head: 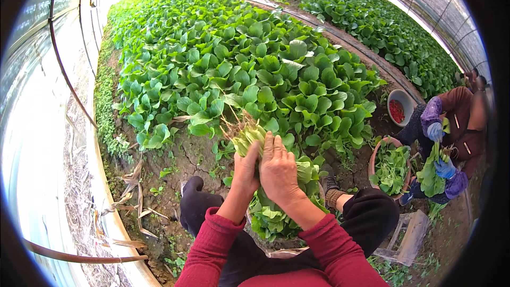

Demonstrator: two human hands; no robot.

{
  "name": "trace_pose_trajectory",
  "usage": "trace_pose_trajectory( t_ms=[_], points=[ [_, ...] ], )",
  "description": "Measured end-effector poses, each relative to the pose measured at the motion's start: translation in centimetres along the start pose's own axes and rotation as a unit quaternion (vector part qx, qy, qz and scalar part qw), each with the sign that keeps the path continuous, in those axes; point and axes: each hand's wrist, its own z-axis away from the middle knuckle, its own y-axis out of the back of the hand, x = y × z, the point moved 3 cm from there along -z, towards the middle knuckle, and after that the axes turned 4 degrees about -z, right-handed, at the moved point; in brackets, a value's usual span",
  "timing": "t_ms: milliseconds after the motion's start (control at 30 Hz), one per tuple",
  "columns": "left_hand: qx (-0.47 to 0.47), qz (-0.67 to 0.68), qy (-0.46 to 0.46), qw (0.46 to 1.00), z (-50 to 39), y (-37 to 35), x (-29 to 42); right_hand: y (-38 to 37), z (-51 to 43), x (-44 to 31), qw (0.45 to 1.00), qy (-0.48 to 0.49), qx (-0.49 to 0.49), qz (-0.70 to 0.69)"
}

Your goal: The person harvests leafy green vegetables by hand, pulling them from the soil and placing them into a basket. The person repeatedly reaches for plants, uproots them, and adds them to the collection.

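Note:
Between my two hands is a bunch of leafy greens [248,140], its pale stems and soil-brown roots pointing up and away from me. My left hand [246,169] grips the stems from the left, thumb along them. From the right, my right hand [279,165] lies over the same bunch with its fingers extended together. The leaves of the bunch are partly hidden behind my hands. Below them, between my legs, more picked greens [275,217] fill a container whose rim barely shows.
Ahead grows a dense bed of leafy greens [239,63]. At right, a co-worker [458,127] in blue gloves holds greens beside a pink basin [372,167] and a grey basin [407,99] with red contents. A wooden stool [414,237] stands near my right knee. Metal hoops [65,67] line the left.

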Motion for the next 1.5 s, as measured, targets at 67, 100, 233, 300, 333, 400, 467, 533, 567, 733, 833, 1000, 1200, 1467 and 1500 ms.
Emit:
trace_pose_trajectory(
  t_ms=[67,100,233,300,333,400,467,533,567,733,833,1000,1200,1467,1500],
  points=[
    [-0.011,-0.036,-0.011,0.999,0.4,-0.3,0.1,0.0,0.2,-0.3,0.993,0.036,-0.049,0.103],
    [0.011,-0.045,-0.024,0.999,0.5,-0.2,0.5,0.5,0.5,-0.4,0.997,0.037,-0.017,0.067],
    [0.08,-0.075,-0.068,0.992,1.2,0.4,2.2,0.7,1.4,-0.5,0.999,0.045,-0.019,-0.013],
    [0.04,-0.102,-0.063,0.992,1.6,0.2,2.8,0.0,1.5,-1.2,0.996,0.066,-0.033,-0.041],
    [0.038,-0.124,-0.07,0.989,1.8,0.2,3.0,-0.4,1.5,-1.5,0.996,0.069,-0.034,-0.048],
    [0.027,-0.142,-0.096,0.985,2.4,0.3,3.8,-1.0,1.8,-2.6,0.993,0.087,0.016,-0.079],
    [0.049,-0.196,-0.098,0.974,2.8,1.0,5.0,-1.9,2.4,-3.3,0.98,0.081,0.0,-0.18],
    [0.087,-0.275,-0.112,0.951,3.2,2.0,6.8,-2.5,3.5,-3.2,0.959,0.116,0.041,-0.256],
    [0.078,-0.288,-0.107,0.948,3.2,2.6,7.8,-2.9,4.2,-2.6,0.946,0.145,0.043,-0.287],
    [0.114,-0.328,-0.133,0.928,2.3,6.1,13.2,-9.2,7.2,4.8,0.94,0.138,-0.129,-0.285],
    [0.103,-0.211,-0.145,0.961,2.1,7.7,14.1,-15.3,8.6,10.2,0.911,-0.051,-0.356,-0.201],
    [0.117,-0.181,-0.148,0.965,1.2,8.3,14.3,-24.0,4.5,24.7,0.818,-0.419,-0.076,-0.385],
    [0.159,-0.291,-0.161,0.93,-1.6,7.1,12.3,-44.2,-1.4,35.1,0.766,-0.522,-0.095,-0.362],
    [0.203,-0.358,-0.107,0.905,-4.9,4.9,9.9,-52.8,1.2,30.9,0.445,-0.686,-0.293,-0.496],
    [0.188,-0.354,-0.101,0.911,-5.1,4.9,10.1,-52.6,1.0,30.5,0.399,-0.713,-0.244,-0.523]
  ],
)
